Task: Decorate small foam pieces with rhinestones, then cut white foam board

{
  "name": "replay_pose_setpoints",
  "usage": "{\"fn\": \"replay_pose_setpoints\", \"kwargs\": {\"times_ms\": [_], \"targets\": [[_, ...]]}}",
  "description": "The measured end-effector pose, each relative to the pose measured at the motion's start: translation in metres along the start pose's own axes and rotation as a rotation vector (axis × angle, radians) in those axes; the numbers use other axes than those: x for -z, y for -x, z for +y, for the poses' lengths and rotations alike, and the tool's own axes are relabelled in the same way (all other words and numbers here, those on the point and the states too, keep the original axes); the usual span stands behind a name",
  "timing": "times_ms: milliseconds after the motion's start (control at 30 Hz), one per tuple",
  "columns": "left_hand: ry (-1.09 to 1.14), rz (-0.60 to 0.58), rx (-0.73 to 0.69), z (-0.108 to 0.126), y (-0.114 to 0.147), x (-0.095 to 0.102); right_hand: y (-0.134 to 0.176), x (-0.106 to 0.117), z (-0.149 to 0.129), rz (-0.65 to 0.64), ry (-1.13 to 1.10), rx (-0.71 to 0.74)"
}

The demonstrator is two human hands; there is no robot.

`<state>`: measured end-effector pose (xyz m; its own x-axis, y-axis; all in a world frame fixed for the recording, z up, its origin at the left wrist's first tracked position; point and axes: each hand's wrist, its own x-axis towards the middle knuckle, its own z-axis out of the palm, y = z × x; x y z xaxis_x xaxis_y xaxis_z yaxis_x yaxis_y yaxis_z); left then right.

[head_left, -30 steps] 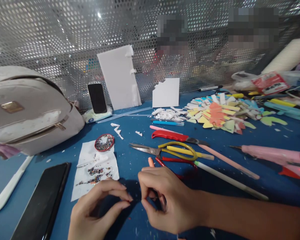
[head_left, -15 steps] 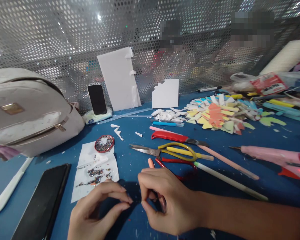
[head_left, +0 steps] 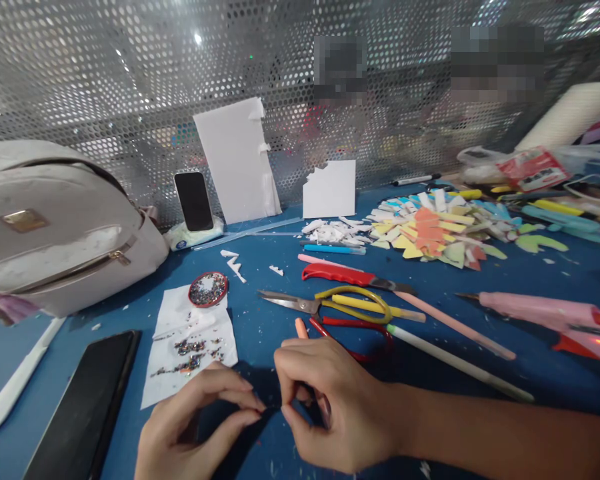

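Note:
My left hand (head_left: 195, 427) is closed in a pinch, thumb against fingertips, low in the view. A short gap away, my right hand (head_left: 337, 407) also pinches with thumb and forefinger, its other fingers curled in. Whatever lies between either set of fingertips is too small or dark to make out. Beyond the left hand is a white paper sheet (head_left: 155, 367) scattered with tiny colourful beads or rhinestones (head_left: 187, 363). A red-rimmed round dish (head_left: 209, 289) of similar bits rests at the sheet's top. Scissors (head_left: 300, 303) with yellow and red handles lie beyond the right hand.
A black phone (head_left: 80, 407) and a pale backpack (head_left: 65, 233) are at left. Red-handled cutter (head_left: 335, 274), pens and a pink glue gun (head_left: 535, 310) lie to the right. Paper scraps (head_left: 430, 227) are heaped behind, before a perforated metal screen (head_left: 145, 67).
The view shifts very slightly. Both hands keep nearly the same pinched poses, and nothing on the table has visibly moved.

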<state>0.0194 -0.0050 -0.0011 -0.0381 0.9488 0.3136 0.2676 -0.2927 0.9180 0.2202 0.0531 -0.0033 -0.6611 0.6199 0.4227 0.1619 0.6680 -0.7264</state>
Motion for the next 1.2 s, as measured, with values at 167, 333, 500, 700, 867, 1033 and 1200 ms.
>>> {"fn": "replay_pose_setpoints", "kwargs": {"times_ms": [167,333,500,700,867,1033,1200], "targets": [[-0.009,-0.04,-0.03,0.002,-0.003,0.001,0.0,0.0,0.0,0.01,-0.012,0.018],[-0.008,-0.054,-0.048,0.002,-0.004,0.001,0.0,0.0,0.001,0.008,-0.003,0.02],[-0.006,-0.071,-0.061,0.002,-0.005,0.002,0.001,-0.001,0.002,0.007,0.001,0.027],[-0.011,-0.098,-0.099,0.0,-0.006,0.004,0.001,-0.001,0.002,-0.002,0.006,0.012],[-0.031,-0.176,-0.14,-0.003,-0.007,0.008,0.001,-0.001,0.002,-0.008,0.006,0.008],[-0.041,-0.209,-0.154,-0.003,-0.009,0.01,0.001,-0.001,0.001,0.001,-0.002,0.002],[-0.028,-0.187,-0.14,-0.003,-0.008,0.008,0.001,0.0,0.0,0.009,-0.024,-0.002]]}}
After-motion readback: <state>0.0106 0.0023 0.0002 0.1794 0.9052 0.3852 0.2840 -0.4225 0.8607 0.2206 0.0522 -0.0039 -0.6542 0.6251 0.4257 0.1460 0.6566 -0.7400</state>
